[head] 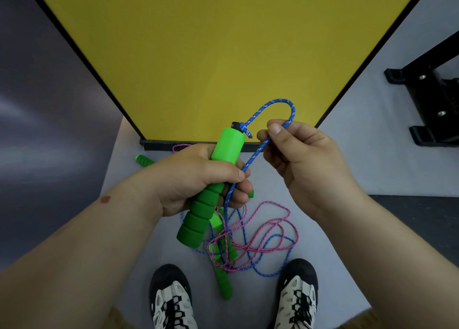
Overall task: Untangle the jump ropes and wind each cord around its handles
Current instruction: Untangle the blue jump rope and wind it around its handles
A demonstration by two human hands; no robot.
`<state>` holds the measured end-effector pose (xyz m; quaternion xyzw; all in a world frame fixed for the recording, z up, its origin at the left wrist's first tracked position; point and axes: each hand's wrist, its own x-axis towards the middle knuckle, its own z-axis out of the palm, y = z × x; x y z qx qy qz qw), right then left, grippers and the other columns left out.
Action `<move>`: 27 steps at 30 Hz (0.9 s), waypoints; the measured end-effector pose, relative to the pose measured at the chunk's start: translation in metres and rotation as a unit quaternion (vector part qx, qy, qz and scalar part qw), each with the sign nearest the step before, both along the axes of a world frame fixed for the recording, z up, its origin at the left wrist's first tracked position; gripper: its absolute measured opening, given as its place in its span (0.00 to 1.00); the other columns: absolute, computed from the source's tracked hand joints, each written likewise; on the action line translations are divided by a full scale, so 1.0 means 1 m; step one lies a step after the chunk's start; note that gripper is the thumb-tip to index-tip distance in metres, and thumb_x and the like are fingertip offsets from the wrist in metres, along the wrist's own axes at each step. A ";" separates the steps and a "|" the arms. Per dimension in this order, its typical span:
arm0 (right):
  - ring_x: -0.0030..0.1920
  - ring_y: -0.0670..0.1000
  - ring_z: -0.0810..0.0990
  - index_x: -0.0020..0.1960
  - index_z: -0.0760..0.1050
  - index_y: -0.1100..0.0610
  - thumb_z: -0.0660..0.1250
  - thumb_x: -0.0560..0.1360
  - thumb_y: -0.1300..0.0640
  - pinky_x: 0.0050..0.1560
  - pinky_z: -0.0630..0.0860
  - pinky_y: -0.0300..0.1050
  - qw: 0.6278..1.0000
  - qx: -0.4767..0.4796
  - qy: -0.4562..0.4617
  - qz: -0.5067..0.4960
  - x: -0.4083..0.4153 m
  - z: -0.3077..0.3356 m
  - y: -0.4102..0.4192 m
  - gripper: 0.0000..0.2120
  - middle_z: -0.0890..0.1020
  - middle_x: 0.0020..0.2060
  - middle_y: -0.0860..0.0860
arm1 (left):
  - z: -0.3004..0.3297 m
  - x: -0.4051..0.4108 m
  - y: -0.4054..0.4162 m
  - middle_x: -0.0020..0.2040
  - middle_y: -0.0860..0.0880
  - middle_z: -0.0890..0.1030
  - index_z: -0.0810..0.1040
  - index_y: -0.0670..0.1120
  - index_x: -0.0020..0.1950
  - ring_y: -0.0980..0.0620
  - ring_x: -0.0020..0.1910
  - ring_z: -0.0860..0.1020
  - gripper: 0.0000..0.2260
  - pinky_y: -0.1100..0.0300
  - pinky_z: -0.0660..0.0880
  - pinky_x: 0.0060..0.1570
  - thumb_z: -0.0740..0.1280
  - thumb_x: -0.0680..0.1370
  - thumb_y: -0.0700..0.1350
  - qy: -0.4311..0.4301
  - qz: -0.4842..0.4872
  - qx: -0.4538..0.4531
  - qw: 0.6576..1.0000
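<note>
The left hand (196, 177) grips a green foam handle (211, 179) held tilted, its smooth upper end pointing up and away. A blue cord (280, 102) is knotted at the black cap of that handle, arcs up in a loop and comes down through the right hand (300, 162), which pinches it between thumb and fingertips. From there the cord runs down past the left fingers to the floor (310, 254), where it lies tangled with a pink cord (268, 226) and other green handles (222, 276) between two shoes (171, 301). One more green handle (144, 160) lies near the foot of a yellow panel (211, 55). A black frame (432, 100) stands at the right
</note>
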<state>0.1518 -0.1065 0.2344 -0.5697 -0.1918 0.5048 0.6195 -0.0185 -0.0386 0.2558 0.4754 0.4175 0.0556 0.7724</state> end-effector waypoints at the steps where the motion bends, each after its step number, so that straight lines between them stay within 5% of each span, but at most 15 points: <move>1: 0.43 0.49 0.82 0.50 0.81 0.59 0.68 0.78 0.61 0.50 0.79 0.42 1.000 -0.006 0.011 0.018 -0.002 0.000 0.000 0.04 0.86 0.43 0.53 | -0.001 0.000 0.000 0.38 0.41 0.83 0.76 0.37 0.49 0.46 0.35 0.82 0.02 0.56 0.80 0.37 0.65 0.78 0.32 -0.001 0.003 -0.001 1.000; 6: 0.40 0.53 0.82 0.51 0.80 0.66 0.68 0.76 0.64 0.47 0.81 0.43 0.994 0.001 0.029 0.110 -0.010 -0.002 -0.004 0.06 0.85 0.42 0.56 | -0.001 -0.001 0.001 0.38 0.42 0.83 0.79 0.38 0.49 0.46 0.35 0.83 0.03 0.56 0.80 0.37 0.65 0.79 0.34 -0.003 0.014 -0.002 1.000; 12: 0.42 0.50 0.84 0.46 0.83 0.61 0.70 0.76 0.64 0.46 0.78 0.40 0.997 0.000 -0.010 0.070 -0.007 -0.001 -0.003 0.02 0.86 0.48 0.54 | 0.004 0.001 0.001 0.38 0.42 0.83 0.78 0.38 0.48 0.47 0.34 0.83 0.04 0.60 0.79 0.32 0.64 0.79 0.33 -0.001 0.012 -0.006 1.000; 15: 0.45 0.49 0.83 0.39 0.83 0.56 0.70 0.77 0.63 0.50 0.77 0.44 0.999 0.007 -0.030 0.041 -0.003 0.001 -0.001 0.09 0.86 0.44 0.48 | 0.004 0.001 0.000 0.38 0.42 0.82 0.77 0.36 0.51 0.48 0.33 0.83 0.03 0.61 0.78 0.31 0.65 0.78 0.33 0.000 0.006 -0.010 1.000; 21: 0.44 0.49 0.83 0.47 0.81 0.60 0.69 0.78 0.62 0.50 0.78 0.43 1.000 0.004 -0.015 0.005 0.000 0.002 -0.001 0.02 0.86 0.41 0.53 | 0.003 0.000 0.000 0.38 0.41 0.83 0.76 0.36 0.52 0.47 0.34 0.82 0.03 0.59 0.79 0.34 0.65 0.78 0.32 0.001 0.001 -0.012 1.000; 27: 0.41 0.52 0.82 0.45 0.81 0.62 0.69 0.77 0.64 0.46 0.80 0.42 0.994 -0.006 0.002 0.107 -0.008 -0.001 -0.004 0.04 0.85 0.44 0.55 | 0.001 -0.001 0.000 0.39 0.41 0.83 0.78 0.38 0.49 0.46 0.36 0.83 0.04 0.58 0.80 0.36 0.65 0.78 0.33 -0.003 0.000 -0.010 1.000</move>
